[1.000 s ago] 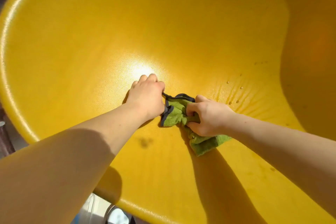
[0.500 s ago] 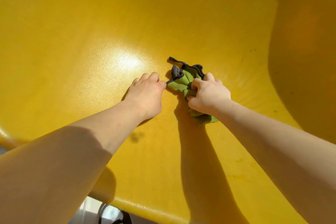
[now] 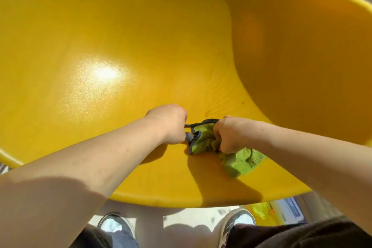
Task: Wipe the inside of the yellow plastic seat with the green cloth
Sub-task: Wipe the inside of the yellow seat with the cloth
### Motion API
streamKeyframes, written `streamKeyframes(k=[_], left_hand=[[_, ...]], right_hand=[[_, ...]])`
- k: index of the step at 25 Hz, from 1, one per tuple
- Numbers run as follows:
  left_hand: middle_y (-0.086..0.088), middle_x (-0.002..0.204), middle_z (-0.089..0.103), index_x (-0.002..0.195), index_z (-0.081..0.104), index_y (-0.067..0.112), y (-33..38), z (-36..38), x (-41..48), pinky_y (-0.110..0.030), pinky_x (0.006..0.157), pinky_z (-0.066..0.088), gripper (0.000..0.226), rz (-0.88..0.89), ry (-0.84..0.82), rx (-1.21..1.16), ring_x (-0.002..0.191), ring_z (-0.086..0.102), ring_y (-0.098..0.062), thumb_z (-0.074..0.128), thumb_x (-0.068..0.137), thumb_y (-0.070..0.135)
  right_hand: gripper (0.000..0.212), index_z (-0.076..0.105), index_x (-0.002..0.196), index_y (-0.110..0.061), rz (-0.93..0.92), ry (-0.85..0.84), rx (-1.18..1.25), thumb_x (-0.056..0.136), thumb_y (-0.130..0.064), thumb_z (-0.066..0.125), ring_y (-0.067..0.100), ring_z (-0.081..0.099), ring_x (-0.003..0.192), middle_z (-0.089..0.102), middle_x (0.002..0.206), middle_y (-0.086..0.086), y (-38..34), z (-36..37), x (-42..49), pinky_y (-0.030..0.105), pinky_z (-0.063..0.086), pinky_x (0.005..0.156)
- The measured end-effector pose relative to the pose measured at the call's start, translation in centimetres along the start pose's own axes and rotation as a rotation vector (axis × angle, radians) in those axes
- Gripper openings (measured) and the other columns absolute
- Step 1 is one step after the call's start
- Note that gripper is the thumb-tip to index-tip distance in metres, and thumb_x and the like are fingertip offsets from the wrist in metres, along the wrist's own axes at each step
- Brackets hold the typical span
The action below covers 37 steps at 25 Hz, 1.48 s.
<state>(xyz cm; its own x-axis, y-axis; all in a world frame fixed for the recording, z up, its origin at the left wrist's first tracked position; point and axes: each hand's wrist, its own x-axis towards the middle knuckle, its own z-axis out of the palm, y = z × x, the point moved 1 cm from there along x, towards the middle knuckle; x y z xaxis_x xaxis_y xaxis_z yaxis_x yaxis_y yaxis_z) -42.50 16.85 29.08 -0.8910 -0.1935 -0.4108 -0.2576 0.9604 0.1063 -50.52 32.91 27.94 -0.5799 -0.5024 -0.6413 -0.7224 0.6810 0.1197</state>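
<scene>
The yellow plastic seat [image 3: 141, 36] fills most of the view, a deep curved shell with a bright sun glare left of centre. A green cloth [image 3: 239, 159] with a grey hem lies bunched on the seat's floor near the front rim. My right hand [image 3: 229, 133] is fisted over the middle of the cloth, pressing it onto the plastic. My left hand [image 3: 170, 123] is closed just left of it, pinching the cloth's grey edge. Part of the cloth trails out to the right under my right forearm.
The seat's front rim [image 3: 171, 201] runs across the lower view. Below it are my two shoes [image 3: 112, 225] on pale ground. A yellow-green object and a box [image 3: 281, 210] sit at the lower right. The seat's right wall is in shade.
Both hands have drawn the cloth back toward the front rim, away from the glare spot. The view has pulled back, so the rim and my feet now show.
</scene>
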Motion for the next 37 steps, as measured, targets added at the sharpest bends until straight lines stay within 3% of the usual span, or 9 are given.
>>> streamKeyframes(k=[5, 9, 15, 18, 23, 28, 30, 33, 37], left_hand=[[-0.002, 0.123, 0.057, 0.117, 0.067, 0.023, -0.5, 2.2, 2.4, -0.042, 0.087, 0.056, 0.033, 0.047, 0.029, -0.025, 0.109, 0.060, -0.028, 0.054, 0.088, 0.015], [-0.003, 0.120, 0.055, 0.117, 0.065, 0.022, -1.9, 2.0, 5.3, -0.046, 0.083, 0.057, 0.031, 0.012, 0.067, -0.017, 0.102, 0.061, -0.030, 0.055, 0.088, 0.015], [-0.003, 0.085, 0.056, 0.075, 0.054, 0.020, 0.2, 0.0, 6.7, -0.036, 0.060, 0.048, 0.012, -0.035, 0.145, 0.013, 0.077, 0.055, -0.029, 0.054, 0.081, 0.009], [-0.003, 0.080, 0.064, 0.078, 0.060, 0.019, 2.6, -0.2, 6.2, -0.034, 0.058, 0.048, 0.012, 0.022, 0.138, -0.014, 0.078, 0.061, -0.030, 0.056, 0.083, 0.010], [-0.002, 0.117, 0.060, 0.119, 0.064, 0.024, 8.8, 0.0, 4.3, -0.045, 0.081, 0.058, 0.036, 0.193, 0.110, -0.084, 0.104, 0.062, -0.030, 0.057, 0.085, 0.014], [-0.004, 0.132, 0.058, 0.126, 0.063, 0.027, 11.9, 0.2, 3.6, -0.044, 0.088, 0.057, 0.040, 0.290, 0.163, -0.085, 0.112, 0.063, -0.030, 0.054, 0.088, 0.017], [-0.005, 0.135, 0.057, 0.126, 0.063, 0.027, 11.7, 0.1, 4.0, -0.043, 0.088, 0.056, 0.039, 0.289, 0.179, -0.091, 0.115, 0.062, -0.030, 0.054, 0.089, 0.017], [-0.003, 0.136, 0.057, 0.126, 0.062, 0.026, 10.5, 0.2, 4.5, -0.043, 0.086, 0.056, 0.038, 0.259, 0.161, -0.085, 0.112, 0.063, -0.031, 0.053, 0.090, 0.017], [-0.002, 0.129, 0.056, 0.127, 0.061, 0.025, 8.6, 0.2, 6.2, -0.044, 0.087, 0.056, 0.038, 0.212, 0.165, -0.098, 0.106, 0.062, -0.030, 0.052, 0.090, 0.020]], right_hand=[[0.038, 0.055, 0.125, -0.012, 0.435, 0.433, 0.166, 0.097, -0.036, 0.064, 0.040, 0.056, 0.105, 0.038, 0.107, 0.013, 5.5, -1.7, 5.7, 0.043, 0.044, 0.065], [0.038, 0.054, 0.128, -0.014, 0.513, 0.566, 0.299, 0.098, -0.035, 0.064, 0.041, 0.051, 0.114, 0.043, 0.125, 0.016, 2.7, -2.5, 9.7, 0.044, 0.040, 0.065], [0.038, 0.058, 0.128, -0.029, 0.057, 0.345, 0.272, 0.093, -0.042, 0.066, 0.033, 0.051, 0.112, 0.043, 0.122, 0.008, -2.4, -0.6, 6.3, 0.040, 0.045, 0.069], [0.035, 0.061, 0.124, -0.029, -0.009, 0.198, 0.187, 0.093, -0.043, 0.068, 0.029, 0.047, 0.098, 0.041, 0.115, 0.005, -0.7, 1.1, 2.1, 0.038, 0.045, 0.068], [0.039, 0.059, 0.130, -0.026, 0.178, 0.103, -0.040, 0.094, -0.034, 0.069, 0.029, 0.053, 0.099, 0.041, 0.114, 0.005, 5.6, 2.0, -5.0, 0.039, 0.045, 0.063], [0.042, 0.062, 0.133, -0.009, 0.594, 0.400, -0.263, 0.092, -0.019, 0.067, 0.037, 0.053, 0.107, 0.039, 0.104, 0.013, 13.9, -3.3, -8.2, 0.044, 0.055, 0.073], [0.042, 0.064, 0.131, -0.008, 0.691, 0.456, -0.274, 0.090, -0.018, 0.067, 0.039, 0.053, 0.107, 0.041, 0.104, 0.015, 14.6, -4.1, -7.5, 0.044, 0.055, 0.066], [0.035, 0.062, 0.130, -0.014, 0.646, 0.485, -0.153, 0.096, -0.022, 0.060, 0.035, 0.052, 0.105, 0.046, 0.116, 0.014, 11.5, -1.2, -4.8, 0.039, 0.045, 0.060], [0.038, 0.057, 0.135, -0.022, 0.351, 0.407, 0.007, 0.099, -0.036, 0.060, 0.036, 0.053, 0.115, 0.047, 0.131, 0.012, 4.6, 3.6, -1.5, 0.041, 0.040, 0.067]])
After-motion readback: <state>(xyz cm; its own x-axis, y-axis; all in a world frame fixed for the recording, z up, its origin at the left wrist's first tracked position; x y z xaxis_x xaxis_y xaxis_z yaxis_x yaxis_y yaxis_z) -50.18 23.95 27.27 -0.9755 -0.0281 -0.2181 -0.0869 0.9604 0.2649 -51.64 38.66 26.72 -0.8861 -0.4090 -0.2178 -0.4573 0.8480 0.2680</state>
